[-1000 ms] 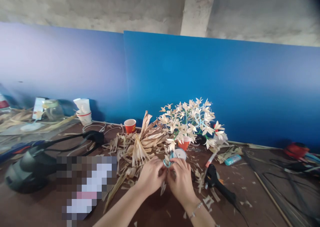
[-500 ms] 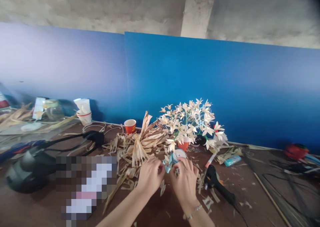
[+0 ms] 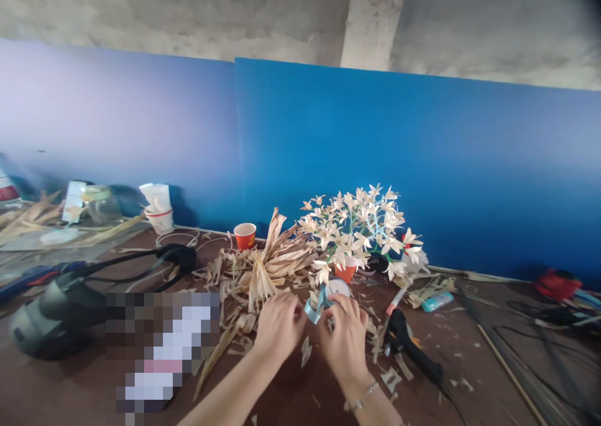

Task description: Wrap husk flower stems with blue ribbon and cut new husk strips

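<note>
In the head view my right hand [image 3: 346, 331], with a bracelet at the wrist, is closed around a small roll of light blue tape [image 3: 312, 312]. My left hand [image 3: 280, 321] is just left of the roll, its thumb and fingers pinched together; what lies between them is too small to make out. Behind the hands a white disc-like roll [image 3: 339, 286] lies on the table. Further back, a bunch of cream husk flowers [image 3: 352, 226] stands in an orange paper cup [image 3: 346, 268]. Dried corn husks [image 3: 263, 282] are heaped beyond my left hand.
To the right lies a black glue gun [image 3: 413, 349], with a turquoise packet [image 3: 437, 301] behind it. A red paper cup [image 3: 245, 236] and a white cup [image 3: 160, 219] stand near the blue partition [image 3: 375, 144]. A dark green-grey device [image 3: 56, 319] sits at left. Husk scraps litter the brown table [image 3: 469, 376].
The blue tape roll has turned and shows more plainly between the hands. My left hand has shifted slightly left, away from the right. The things on the table have stayed put.
</note>
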Available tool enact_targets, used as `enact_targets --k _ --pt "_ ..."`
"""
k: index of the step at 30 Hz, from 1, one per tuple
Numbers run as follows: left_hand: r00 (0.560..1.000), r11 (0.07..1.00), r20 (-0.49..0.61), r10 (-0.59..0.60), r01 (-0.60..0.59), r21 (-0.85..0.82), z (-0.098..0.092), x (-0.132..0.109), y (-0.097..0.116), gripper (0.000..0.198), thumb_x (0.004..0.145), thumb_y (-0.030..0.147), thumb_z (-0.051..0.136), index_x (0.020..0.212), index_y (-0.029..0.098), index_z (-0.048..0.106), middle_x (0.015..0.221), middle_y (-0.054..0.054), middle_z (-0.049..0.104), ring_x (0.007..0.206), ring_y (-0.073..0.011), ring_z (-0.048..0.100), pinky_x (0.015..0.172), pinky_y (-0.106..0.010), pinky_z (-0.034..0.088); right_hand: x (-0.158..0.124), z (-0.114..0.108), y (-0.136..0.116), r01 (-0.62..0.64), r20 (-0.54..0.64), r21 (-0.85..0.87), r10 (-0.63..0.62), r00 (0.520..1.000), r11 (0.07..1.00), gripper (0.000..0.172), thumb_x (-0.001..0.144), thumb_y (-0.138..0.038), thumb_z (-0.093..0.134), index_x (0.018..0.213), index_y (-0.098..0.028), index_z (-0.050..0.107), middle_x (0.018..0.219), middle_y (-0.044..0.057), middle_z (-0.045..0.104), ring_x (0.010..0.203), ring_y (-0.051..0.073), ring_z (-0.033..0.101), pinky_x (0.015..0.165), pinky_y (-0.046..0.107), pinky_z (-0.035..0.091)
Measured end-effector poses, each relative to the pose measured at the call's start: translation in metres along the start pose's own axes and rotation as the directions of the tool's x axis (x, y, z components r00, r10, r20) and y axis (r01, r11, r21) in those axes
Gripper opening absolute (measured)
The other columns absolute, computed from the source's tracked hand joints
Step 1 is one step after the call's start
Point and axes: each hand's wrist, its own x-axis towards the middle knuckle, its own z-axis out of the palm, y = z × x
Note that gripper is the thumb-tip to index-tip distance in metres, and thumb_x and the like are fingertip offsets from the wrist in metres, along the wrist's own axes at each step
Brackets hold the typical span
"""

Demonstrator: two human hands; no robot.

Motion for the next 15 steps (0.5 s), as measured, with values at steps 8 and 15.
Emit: enact_targets --k 8,15 --pt "0.999 1.000 -0.047 -0.005 0.006 0.019 -0.011 0.013 -0.038 0.012 0.074 0.015 0.051 0.070 0.020 0.060 0.075 -0.004 0.064 0.080 -0.0214 0.054 0.072 -0.033 0.040 -0.002 -0.006 0.006 0.199 0.293 0.154 -0.237 0.926 0.968 0.016 0.073 -0.012 0.054 0.062 -0.022 0.061 0.094 0.001 0.058 0.091 0.019 0.049 0.074 0.033 0.036" --pt "1.000 0.999 -0.011 0.013 -0.013 0.041 -0.010 0.012 -0.040 0.010 0.070 0.016 0.055 0.062 0.019 0.060 0.077 -0.005 0.059 0.085 -0.0225 0.051 0.083 -0.039 0.036 -0.006 -0.002 0.004 0.196 0.334 0.145 -0.234 0.913 0.970 0.015 0.066 -0.009 0.059 0.062 -0.022 0.062 0.096 0.001 0.058 0.093 0.021 0.048 0.077 0.035 0.036"
